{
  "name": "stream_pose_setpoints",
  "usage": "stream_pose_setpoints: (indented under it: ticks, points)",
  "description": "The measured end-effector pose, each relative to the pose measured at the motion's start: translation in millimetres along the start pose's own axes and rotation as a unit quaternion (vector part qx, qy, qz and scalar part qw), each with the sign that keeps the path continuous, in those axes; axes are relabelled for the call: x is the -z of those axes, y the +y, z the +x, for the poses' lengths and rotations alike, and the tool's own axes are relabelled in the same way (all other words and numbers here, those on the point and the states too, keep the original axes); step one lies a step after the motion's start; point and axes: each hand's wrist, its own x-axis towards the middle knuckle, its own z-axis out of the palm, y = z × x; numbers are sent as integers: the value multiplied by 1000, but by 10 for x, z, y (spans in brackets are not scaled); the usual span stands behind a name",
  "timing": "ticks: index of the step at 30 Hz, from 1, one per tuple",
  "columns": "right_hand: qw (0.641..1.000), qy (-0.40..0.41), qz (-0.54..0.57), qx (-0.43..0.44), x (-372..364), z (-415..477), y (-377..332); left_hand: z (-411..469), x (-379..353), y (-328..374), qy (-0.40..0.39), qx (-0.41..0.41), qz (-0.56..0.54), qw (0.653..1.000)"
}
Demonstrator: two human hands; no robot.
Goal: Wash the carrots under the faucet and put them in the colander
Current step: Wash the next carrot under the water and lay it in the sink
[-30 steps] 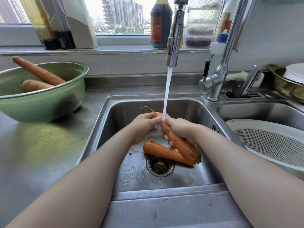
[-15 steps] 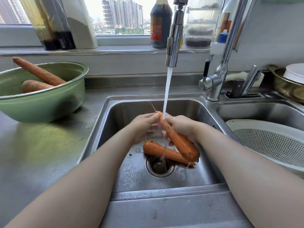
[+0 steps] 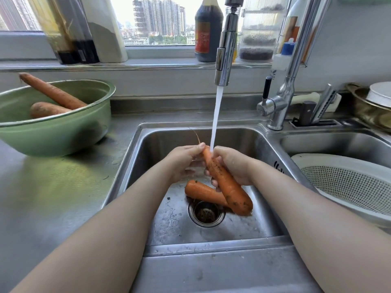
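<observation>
Both hands hold one dirt-speckled carrot [image 3: 227, 187] over the left sink basin [image 3: 243, 140]. My left hand [image 3: 184, 160] pinches its thin tip, where the faucet [image 3: 225, 51] stream lands. My right hand [image 3: 234, 163] grips its middle; the thick end slants down to the right. A second carrot [image 3: 201, 192] lies on the basin floor beside the drain [image 3: 206, 213]. Two more carrots [image 3: 53, 94] sit in the green bowl [image 3: 63, 136] on the left counter. The white colander [image 3: 347, 182] rests in the right basin, and no carrot shows in it.
Dark bottles [image 3: 208, 28] and jars stand on the windowsill behind the faucet. The faucet base and lever [image 3: 275, 106] sit between the basins. A knife slot [image 3: 315, 121] and a metal pot with a white lid [image 3: 372, 102] are at the far right.
The held carrot has shifted slightly up and forward under the stream, its thick end moving left over the lying carrot. Both hands have kept their hold.
</observation>
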Motion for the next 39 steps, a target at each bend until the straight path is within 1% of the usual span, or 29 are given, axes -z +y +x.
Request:
stream_pose_setpoints:
  ticks: [3, 6, 11, 16, 21, 23, 25, 27, 29, 32, 34, 36, 39]
  points:
    - [1000, -3, 12, 12, -15, 34, 18, -4, 19, 5, 5, -6, 7, 1000]
    - [1000, 15, -8, 21, -14, 59, 52, -12, 29, -5, -2, -17, 31, 999]
    - [1000, 18, -7, 1, 9, 93, 55, -11, 52, 2, -5, -10, 15, 1000]
    - [999, 30, -3, 12, -28, 116, 78, 2, 66, -14, -6, -10, 19, 1000]
    - [999, -8, 31, 16, -38, 52, 7, -6, 29, 17, 40, -21, -9, 999]
    - [999, 3, 31, 25, -69, 54, 3, -19, 15, 30, 61, -27, -19, 998]
    - [999, 35, 6, 30, -79, 74, 21, -37, -6, 39, 73, -40, -11, 996]
    - [998, 50, -28, 31, -81, 83, 33, -44, -26, 44, 69, -47, 4, 997]
    - [998, 61, -28, 21, -81, 67, 32, -40, -50, 36, 48, -42, 8, 998]
    - [997, 67, -24, -10, -59, 14, 21, -34, -111, 22, 18, -22, -14, 999]
    - [998, 54, -26, -22, -18, -25, 19, -39, -175, 21, 14, -8, -47, 999]
    - [999, 38, -3, -14, 17, -43, 16, -47, -231, 48, 39, 7, -84, 996]
    - [1000, 3, 20, 10, 8, -37, -2, -56, -291, 99, 102, 19, -124, 987]
